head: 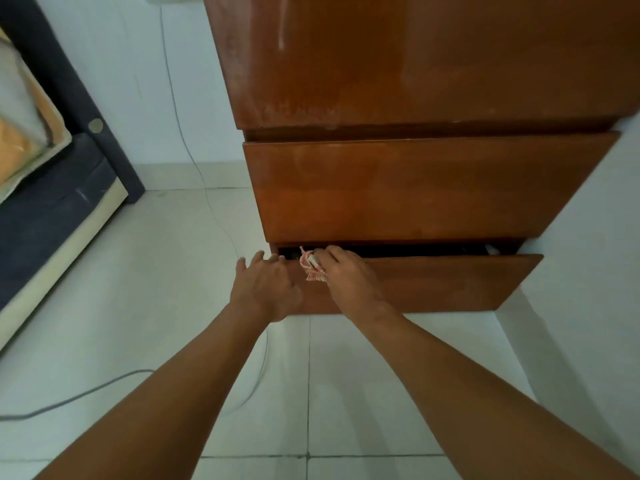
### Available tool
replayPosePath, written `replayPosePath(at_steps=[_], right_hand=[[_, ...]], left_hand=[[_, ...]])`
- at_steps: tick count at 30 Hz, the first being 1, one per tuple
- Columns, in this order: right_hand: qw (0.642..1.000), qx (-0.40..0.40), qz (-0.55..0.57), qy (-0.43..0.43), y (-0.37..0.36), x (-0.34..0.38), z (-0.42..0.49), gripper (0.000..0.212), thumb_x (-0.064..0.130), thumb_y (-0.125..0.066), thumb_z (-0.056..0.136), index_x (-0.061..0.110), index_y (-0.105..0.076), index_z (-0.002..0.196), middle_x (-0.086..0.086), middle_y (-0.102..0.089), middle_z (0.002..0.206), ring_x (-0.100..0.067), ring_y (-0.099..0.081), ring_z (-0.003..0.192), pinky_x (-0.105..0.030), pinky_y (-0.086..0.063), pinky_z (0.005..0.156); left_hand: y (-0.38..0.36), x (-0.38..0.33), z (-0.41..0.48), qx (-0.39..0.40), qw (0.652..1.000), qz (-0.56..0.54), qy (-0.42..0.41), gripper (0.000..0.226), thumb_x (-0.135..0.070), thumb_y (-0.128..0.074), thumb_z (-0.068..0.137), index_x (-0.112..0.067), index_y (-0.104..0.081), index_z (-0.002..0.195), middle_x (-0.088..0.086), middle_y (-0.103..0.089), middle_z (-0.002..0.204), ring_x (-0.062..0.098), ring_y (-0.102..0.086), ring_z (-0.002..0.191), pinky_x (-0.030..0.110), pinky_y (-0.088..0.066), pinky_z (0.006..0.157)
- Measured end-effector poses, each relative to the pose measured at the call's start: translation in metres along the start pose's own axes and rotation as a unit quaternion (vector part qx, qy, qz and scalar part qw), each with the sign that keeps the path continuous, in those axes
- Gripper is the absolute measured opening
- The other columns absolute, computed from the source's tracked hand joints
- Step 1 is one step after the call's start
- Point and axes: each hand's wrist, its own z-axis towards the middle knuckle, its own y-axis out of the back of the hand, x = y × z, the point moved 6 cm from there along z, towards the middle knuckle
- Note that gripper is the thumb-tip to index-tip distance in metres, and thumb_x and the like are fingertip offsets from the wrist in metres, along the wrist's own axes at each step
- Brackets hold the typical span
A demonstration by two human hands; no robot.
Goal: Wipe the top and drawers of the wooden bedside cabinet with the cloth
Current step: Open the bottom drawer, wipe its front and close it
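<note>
At the top edge of the slightly open lower drawer (pixel 433 282), the right hand (pixel 346 275) grips the one cloth (pixel 311 268), arm outstretched. The left hand (pixel 265 289), fingers spread, reaches its left corner. The cabinet (pixel 415 64) shows two drawers.

The wooden cabinet (pixel 415 188) was reddish-brown, its top streaked with pale marks. The cloth (pixel 311 268) was patterned red and white. The floor tiles (pixel 156 289) were off-white with dark grout lines, the wall (pixel 131 81) pale blue-white, the bed frame (pixel 52 209) dark navy, the bedding (pixel 17 147) orange and cream.
</note>
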Motion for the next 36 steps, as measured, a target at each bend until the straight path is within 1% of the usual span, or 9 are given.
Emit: replayPosePath(at_steps=[4, 9, 11, 13, 17, 24, 28, 32, 36], right_hand=[[0.999, -0.012, -0.034, 0.003, 0.020, -0.047, -0.019, 0.040, -0.005, -0.075, 0.072, 0.005, -0.072, 0.111, -0.015, -0.069, 0.098, -0.037, -0.067, 0.080, -0.041, -0.055, 0.068], [0.993, -0.003, -0.113, -0.038, 0.060, -0.128, -0.054, 0.043, -0.001, -0.072, 0.074, 0.010, -0.070, 0.116, -0.013, -0.068, 0.106, -0.035, -0.065, 0.084, -0.044, -0.055, 0.074], [0.986, 0.012, -0.159, -0.054, 0.076, -0.161, -0.067, 0.043, 0.002, -0.070, 0.078, 0.014, -0.068, 0.119, -0.011, -0.067, 0.110, -0.034, -0.065, 0.088, -0.045, -0.054, 0.079], [0.979, 0.018, -0.188, -0.072, 0.093, -0.190, -0.080, 0.045, 0.001, -0.077, 0.075, 0.013, -0.068, 0.117, -0.012, -0.067, 0.108, -0.036, -0.065, 0.088, -0.046, -0.054, 0.081], [0.972, 0.013, -0.174, -0.157, 0.121, -0.233, -0.099, 0.038, -0.004, -0.074, 0.081, 0.007, -0.069, 0.117, -0.018, -0.067, 0.108, -0.042, -0.067, 0.085, -0.044, -0.057, 0.068], [0.957, 0.024, -0.234, -0.167, 0.136, -0.244, -0.107, 0.028, 0.001, -0.072, 0.086, 0.008, -0.067, 0.112, -0.019, -0.065, 0.097, -0.043, -0.066, 0.076, -0.043, -0.053, 0.056], [0.954, 0.023, -0.259, -0.151, 0.138, -0.241, -0.105, 0.026, -0.001, -0.072, 0.083, 0.006, -0.069, 0.108, -0.022, -0.066, 0.093, -0.043, -0.067, 0.071, -0.043, -0.053, 0.054], [0.960, 0.023, -0.240, -0.144, 0.140, -0.234, -0.104, 0.029, 0.002, -0.067, 0.085, 0.008, -0.070, 0.113, -0.023, -0.068, 0.097, -0.045, -0.068, 0.074, -0.046, -0.054, 0.058], [0.957, -0.110, -0.135, -0.230, 0.156, -0.227, -0.119, 0.029, 0.003, -0.061, 0.092, 0.007, -0.070, 0.119, -0.023, -0.068, 0.109, -0.046, -0.065, 0.092, -0.047, -0.054, 0.076]], left_hand=[[-0.011, -0.027, 0.018, 0.009, 1.000, 0.005, -0.022, 0.052, -0.037, -0.042, 0.101, -0.013, -0.041, 0.147, 0.011, -0.051, 0.146, 0.034, -0.048, 0.133, 0.048, -0.042, 0.107], [-0.020, -0.020, 0.015, -0.002, 1.000, 0.005, 0.002, 0.060, -0.040, -0.035, 0.104, -0.017, -0.024, 0.158, 0.007, -0.035, 0.160, 0.031, -0.032, 0.149, 0.059, -0.027, 0.119], [-0.018, -0.018, 0.014, 0.005, 1.000, 0.016, -0.003, 0.060, -0.041, -0.033, 0.105, -0.020, -0.021, 0.160, 0.005, -0.031, 0.164, 0.030, -0.028, 0.152, 0.062, -0.024, 0.120], [-0.016, -0.019, 0.015, 0.016, 1.000, 0.026, 0.006, 0.060, -0.041, -0.031, 0.106, -0.022, -0.019, 0.161, 0.004, -0.027, 0.166, 0.031, -0.024, 0.153, 0.065, -0.021, 0.119], [-0.018, -0.016, 0.013, 0.016, 0.999, 0.037, 0.027, 0.061, -0.047, -0.029, 0.105, -0.029, -0.013, 0.162, 0.001, -0.019, 0.170, 0.036, -0.020, 0.154, 0.070, -0.016, 0.118], [-0.019, -0.008, 0.012, 0.002, 0.999, 0.023, 0.030, 0.058, -0.049, -0.026, 0.105, -0.038, -0.014, 0.161, 0.000, -0.019, 0.170, 0.035, -0.020, 0.154, 0.072, -0.013, 0.117], [-0.021, -0.005, 0.015, -0.022, 0.999, 0.031, 0.007, 0.059, -0.048, -0.023, 0.104, -0.037, -0.015, 0.161, 0.003, -0.023, 0.169, 0.037, -0.024, 0.153, 0.063, -0.014, 0.123], [-0.024, 0.000, 0.015, -0.040, 0.998, 0.044, -0.015, 0.064, -0.047, -0.022, 0.101, -0.034, -0.012, 0.162, 0.006, -0.021, 0.169, 0.037, -0.024, 0.153, 0.057, -0.013, 0.125], [-0.027, -0.001, 0.008, -0.048, 0.999, 0.009, -0.023, 0.078, -0.051, -0.015, 0.087, -0.032, -0.013, 0.163, 0.006, -0.020, 0.170, 0.036, -0.020, 0.154, 0.057, -0.012, 0.124]])
